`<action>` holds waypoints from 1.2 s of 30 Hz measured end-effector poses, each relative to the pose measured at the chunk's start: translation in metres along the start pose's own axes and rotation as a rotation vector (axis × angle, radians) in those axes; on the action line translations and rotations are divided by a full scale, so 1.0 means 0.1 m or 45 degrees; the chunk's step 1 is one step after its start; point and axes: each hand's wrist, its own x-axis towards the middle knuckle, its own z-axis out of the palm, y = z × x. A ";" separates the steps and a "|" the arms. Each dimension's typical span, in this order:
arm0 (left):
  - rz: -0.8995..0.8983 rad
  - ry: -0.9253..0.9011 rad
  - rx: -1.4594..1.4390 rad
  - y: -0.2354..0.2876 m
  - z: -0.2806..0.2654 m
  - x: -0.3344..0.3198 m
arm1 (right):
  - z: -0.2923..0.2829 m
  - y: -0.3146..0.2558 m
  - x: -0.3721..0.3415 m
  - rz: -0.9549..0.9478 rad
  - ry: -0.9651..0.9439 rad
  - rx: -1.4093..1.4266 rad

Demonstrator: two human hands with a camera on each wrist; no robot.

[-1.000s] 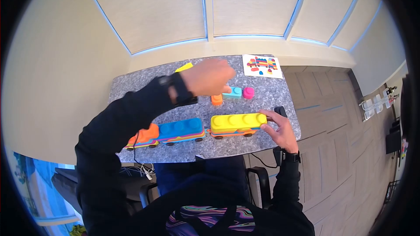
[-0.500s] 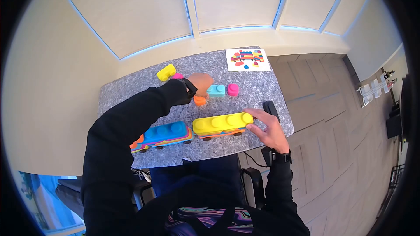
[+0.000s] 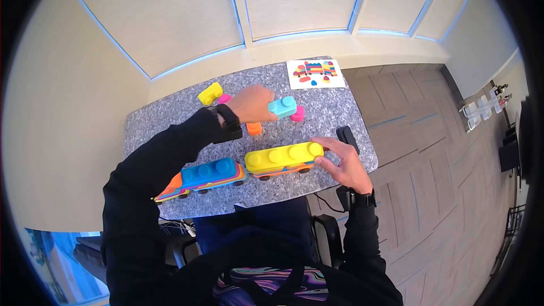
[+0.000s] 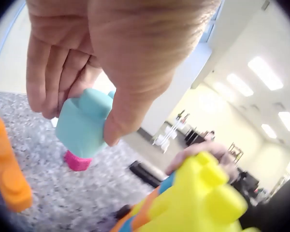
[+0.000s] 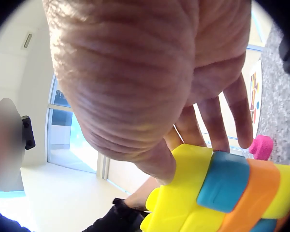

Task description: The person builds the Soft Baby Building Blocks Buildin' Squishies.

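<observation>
Between thumb and fingers, my left hand (image 3: 253, 103) pinches a turquoise toy brick (image 3: 283, 106) above the back half of the table. A pink brick (image 3: 297, 114) lies just beyond it, and an orange brick (image 3: 254, 128) sits below the hand. My right hand (image 3: 347, 167) grips the right end of a toy train car stacked with bricks, topped by a long yellow brick (image 3: 283, 157). In the right wrist view the thumb presses its yellow end (image 5: 188, 166), fingers on the far side. Left of this car stands a blue-topped car (image 3: 211, 174); an orange-topped one (image 3: 171, 186) is partly behind the left sleeve.
At the back left lie a yellow brick (image 3: 210, 93) and another pink brick (image 3: 224, 99). A picture card (image 3: 315, 73) of a brick train lies at the back right. A black object (image 3: 347, 138) is near the table's right edge.
My left hand has taken hold of the turquoise brick and lifted it from beside the pink one. The right hand keeps its grip on the yellow-topped car. The head view has shifted.
</observation>
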 end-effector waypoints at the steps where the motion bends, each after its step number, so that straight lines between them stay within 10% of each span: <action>1: 0.022 -0.042 -0.149 0.11 -0.22 -0.08 | 0.00 0.01 0.00 0.008 -0.003 -0.004; 17: 0.201 -0.365 -0.471 0.77 -0.82 -0.86 | 0.06 -0.04 0.00 0.018 0.000 0.006; 36: 0.365 -0.180 -0.374 0.93 -0.50 -0.95 | 0.05 0.03 0.00 0.033 -0.004 0.035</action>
